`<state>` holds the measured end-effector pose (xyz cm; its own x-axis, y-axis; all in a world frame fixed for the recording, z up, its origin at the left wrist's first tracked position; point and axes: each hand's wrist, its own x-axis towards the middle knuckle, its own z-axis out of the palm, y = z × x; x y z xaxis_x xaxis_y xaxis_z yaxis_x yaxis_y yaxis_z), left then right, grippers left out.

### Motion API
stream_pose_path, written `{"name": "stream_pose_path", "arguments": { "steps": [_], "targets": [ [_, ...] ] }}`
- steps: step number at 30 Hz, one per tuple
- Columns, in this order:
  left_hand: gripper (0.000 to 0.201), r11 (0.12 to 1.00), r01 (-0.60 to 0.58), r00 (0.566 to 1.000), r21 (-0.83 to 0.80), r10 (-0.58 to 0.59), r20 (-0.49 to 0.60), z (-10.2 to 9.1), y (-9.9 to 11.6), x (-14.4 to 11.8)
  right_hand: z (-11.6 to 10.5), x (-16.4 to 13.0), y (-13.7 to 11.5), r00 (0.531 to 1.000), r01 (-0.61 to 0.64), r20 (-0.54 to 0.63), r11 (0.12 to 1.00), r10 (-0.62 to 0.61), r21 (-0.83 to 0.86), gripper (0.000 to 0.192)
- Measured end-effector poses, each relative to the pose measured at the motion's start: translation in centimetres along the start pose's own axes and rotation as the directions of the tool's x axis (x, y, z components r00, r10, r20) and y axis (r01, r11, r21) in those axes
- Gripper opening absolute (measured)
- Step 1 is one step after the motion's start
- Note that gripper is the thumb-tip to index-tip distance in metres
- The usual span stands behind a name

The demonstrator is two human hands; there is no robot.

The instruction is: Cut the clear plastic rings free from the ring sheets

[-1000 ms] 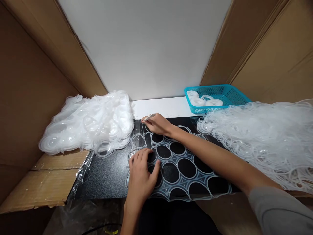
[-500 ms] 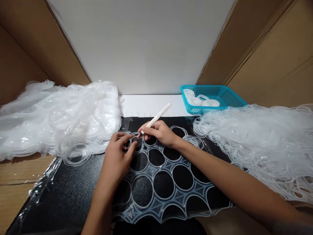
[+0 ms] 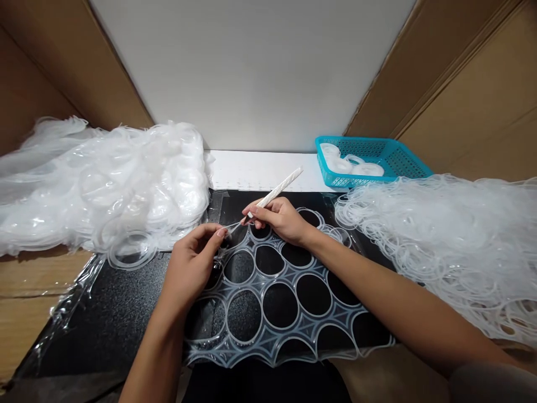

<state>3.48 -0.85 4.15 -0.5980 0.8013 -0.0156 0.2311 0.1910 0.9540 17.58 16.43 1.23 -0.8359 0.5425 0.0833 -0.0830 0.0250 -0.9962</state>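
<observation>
A translucent sheet of joined rings (image 3: 280,282) lies on the black work surface, with round openings across it. At its far left edge, my left hand (image 3: 191,257) pinches a thin clear strand between thumb and fingertips. The strand (image 3: 235,225) stretches toward my right hand (image 3: 282,218), which closes around a slim tool wrapped in white (image 3: 280,187). This tool slants up to the right; its working tip is too small to make out. Loose rings (image 3: 338,236) rest by the sheet's far right corner.
A large heap of translucent ring sheets (image 3: 142,184) is at the left, one ring (image 3: 132,250) hanging at its front. On the right is a pile of thin strands and rings (image 3: 453,240). Behind it sits a blue basket (image 3: 377,146) with white rings. Cardboard panels (image 3: 465,73) flank the sides.
My left hand has moved left and its thumb and fingers have closed on the strand, now drawn between the hands. My right hand still holds the tool, shifted slightly. The view has tilted slightly.
</observation>
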Motion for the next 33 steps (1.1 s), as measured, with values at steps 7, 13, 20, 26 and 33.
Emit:
{"name": "stream_pose_path", "arguments": {
  "steps": [7, 13, 20, 26, 33],
  "targets": [
    [0.036, 0.997, -0.046, 0.994, 0.068, 0.052, -0.096, 0.4, -0.1, 0.3, 0.0, 0.0, -1.4, 0.990, 0.051, -0.124, 0.991, -0.067, -0.127, 0.032],
    [0.032, 0.914, -0.180, 0.953, 0.363, 0.253, -0.165, 1.1, 0.7, 0.0, -2.6, -0.9, -5.0, 0.987, 0.063, 0.163, 0.906, 0.007, -0.419, 0.016],
    [0.033, 0.597, -0.571, 0.816, 0.564, 0.493, 0.303, 4.8, 1.3, -5.2, -3.0, -3.6, -3.3, 0.981, 0.133, 0.185, 0.883, -0.053, -0.449, 0.018],
    [0.041, 0.543, -0.512, 0.852, 0.666, 0.423, 0.309, 6.8, -0.6, -7.4, -2.8, -4.2, -2.5, 0.978, 0.197, 0.161, 0.859, -0.136, -0.473, 0.020],
    [0.041, 0.510, -0.523, 0.844, 0.683, 0.424, 0.329, 6.5, -0.2, -7.2, -3.0, -4.2, -2.2, 0.961, 0.273, 0.195, 0.771, -0.195, -0.576, 0.022]
  ]
}}
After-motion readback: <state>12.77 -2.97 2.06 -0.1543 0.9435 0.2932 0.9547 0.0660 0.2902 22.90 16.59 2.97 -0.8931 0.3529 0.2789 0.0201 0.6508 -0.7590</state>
